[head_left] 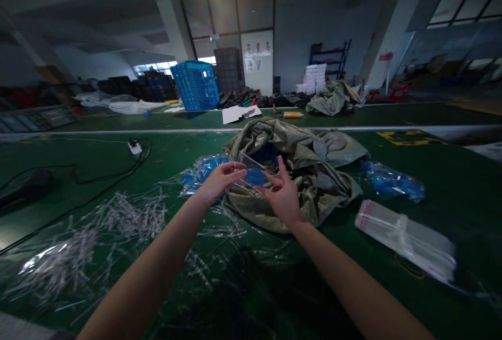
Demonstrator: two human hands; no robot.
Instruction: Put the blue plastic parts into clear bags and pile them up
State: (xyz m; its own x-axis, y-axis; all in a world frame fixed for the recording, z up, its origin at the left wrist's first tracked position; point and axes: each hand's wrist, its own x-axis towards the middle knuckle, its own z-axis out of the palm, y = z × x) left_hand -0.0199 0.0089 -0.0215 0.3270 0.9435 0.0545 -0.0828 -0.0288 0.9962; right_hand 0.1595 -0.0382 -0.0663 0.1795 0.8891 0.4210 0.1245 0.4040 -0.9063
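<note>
Between my two hands is a clear plastic bag (pixel 247 161) with a round blue piece (pixel 255 176) in it. My left hand (pixel 223 180) pinches the bag's left side between thumb and fingers. On the right side, my right hand (pixel 283 193) grips the bag and blue piece with thumb and fingers, its index finger raised. Behind and below the hands lies a grey-green woven sack (pixel 333 146), its mouth open on dark blue things. Left of my left hand sit bagged blue pieces (pixel 207 167). More bagged blue pieces (pixel 392 180) lie to the right of the sack.
A stack of clear bags (pixel 408 240) lies at right. Torn plastic strips (pixel 117 219) litter the left and front of the green table (pixel 90 157). A power strip (pixel 135 146) with black cable is at left. Across the back table stand a blue crate (pixel 196 86) and a yellow roll (pixel 293 115).
</note>
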